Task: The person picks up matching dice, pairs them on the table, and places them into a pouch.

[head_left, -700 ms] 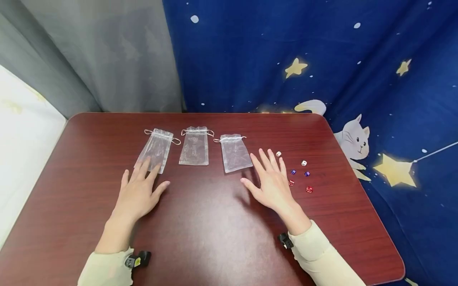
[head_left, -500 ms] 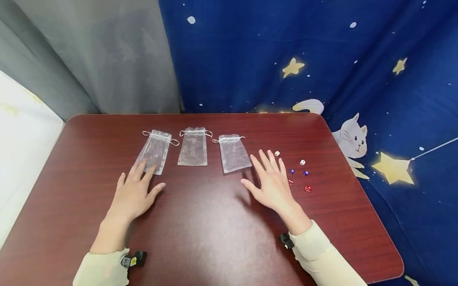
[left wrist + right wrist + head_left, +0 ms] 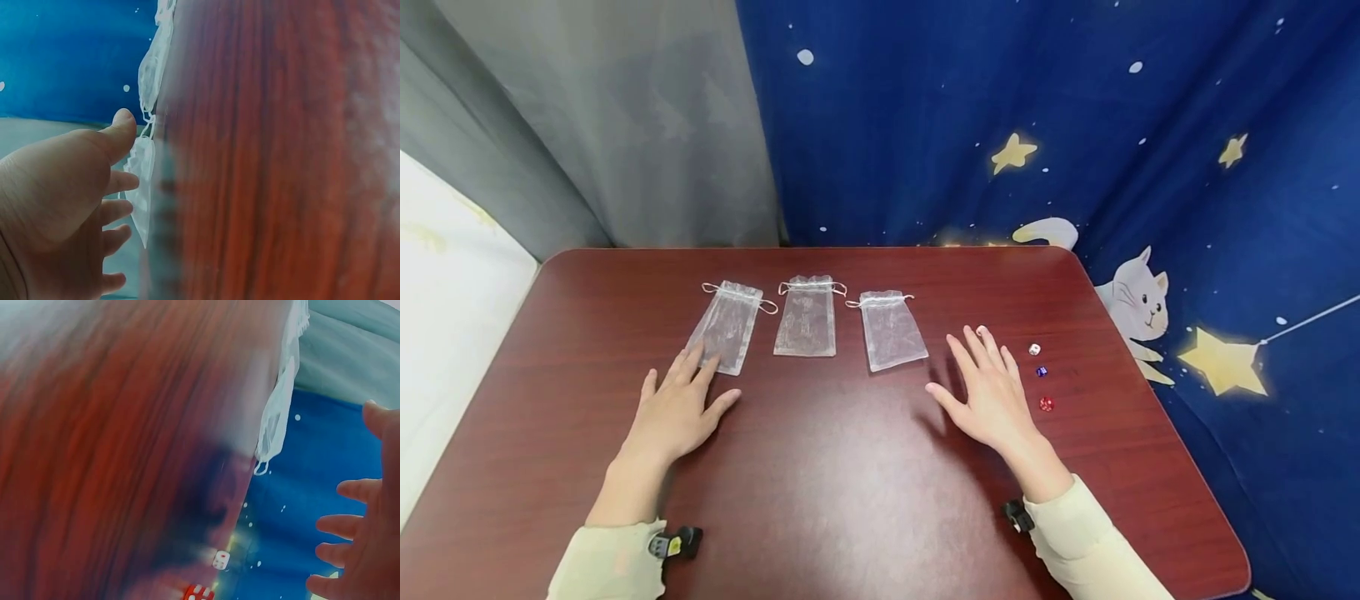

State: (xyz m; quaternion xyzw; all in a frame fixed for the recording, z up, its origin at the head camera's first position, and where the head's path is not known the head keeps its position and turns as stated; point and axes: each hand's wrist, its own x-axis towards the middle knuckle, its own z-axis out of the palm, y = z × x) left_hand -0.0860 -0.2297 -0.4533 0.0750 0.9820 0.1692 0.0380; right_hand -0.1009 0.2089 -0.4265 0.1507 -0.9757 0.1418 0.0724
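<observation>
Three sheer white drawstring pouches lie flat in a row on the table: a left pouch [image 3: 727, 325], a middle pouch [image 3: 806, 321] and a right pouch [image 3: 892, 333]. My left hand [image 3: 672, 415] has its fingers spread, fingertips overlapping the left pouch's lower end in the head view; contact cannot be told. Spread and holding nothing, my right hand [image 3: 994, 402] hovers between the right pouch and the dice. Beside it lie a white die [image 3: 1034, 349], a blue die [image 3: 1041, 372] and a red die [image 3: 1047, 404]. Another white die [image 3: 982, 330] peeks out by its fingertips.
The reddish-brown wooden table [image 3: 835, 483] has rounded corners. Behind it hang a grey curtain [image 3: 662, 125] and a blue curtain [image 3: 910, 108] with stars and a cat. Each sleeve cuff carries a small black camera, such as the left camera [image 3: 676, 543].
My right hand has moved right, away from the right pouch, and now covers a blue and a red die that showed before. The left hand has shifted slightly left. The pouches stay put.
</observation>
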